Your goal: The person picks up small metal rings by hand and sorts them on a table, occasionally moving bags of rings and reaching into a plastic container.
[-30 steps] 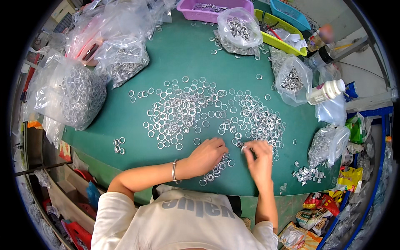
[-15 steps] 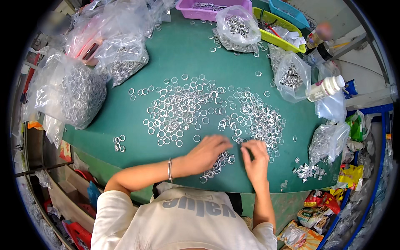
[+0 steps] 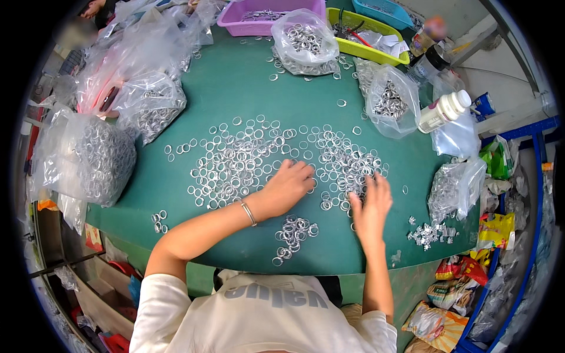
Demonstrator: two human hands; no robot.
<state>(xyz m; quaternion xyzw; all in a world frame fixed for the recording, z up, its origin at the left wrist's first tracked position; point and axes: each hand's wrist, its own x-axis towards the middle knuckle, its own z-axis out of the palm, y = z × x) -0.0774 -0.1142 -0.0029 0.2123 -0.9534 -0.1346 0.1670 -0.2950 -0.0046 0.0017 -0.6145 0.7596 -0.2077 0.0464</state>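
A purple basket point(image 3: 248, 28), lime-green tray point(image 3: 372, 53) and blue tray point(image 3: 384, 19) stand across the table point(image 3: 235, 82); at right, a white bottle point(image 3: 440, 114) tilts near a dark-lidded jar point(image 3: 427, 66).

A green desk point(image 3: 229, 76) carries loose silvery rings point(image 3: 226, 170): 1 broad spread left of and beyond the left hand point(image 3: 288, 187), another around and beyond the right hand point(image 3: 372, 207), a small pile point(image 3: 292, 231) nearer the body than the left hand. Right of the right hand lie small metal pieces point(image 3: 428, 235) and a clear bag point(image 3: 445, 194); well beyond the hands stand a purple tray point(image 3: 253, 27) and a yellow-green tray point(image 3: 376, 56)
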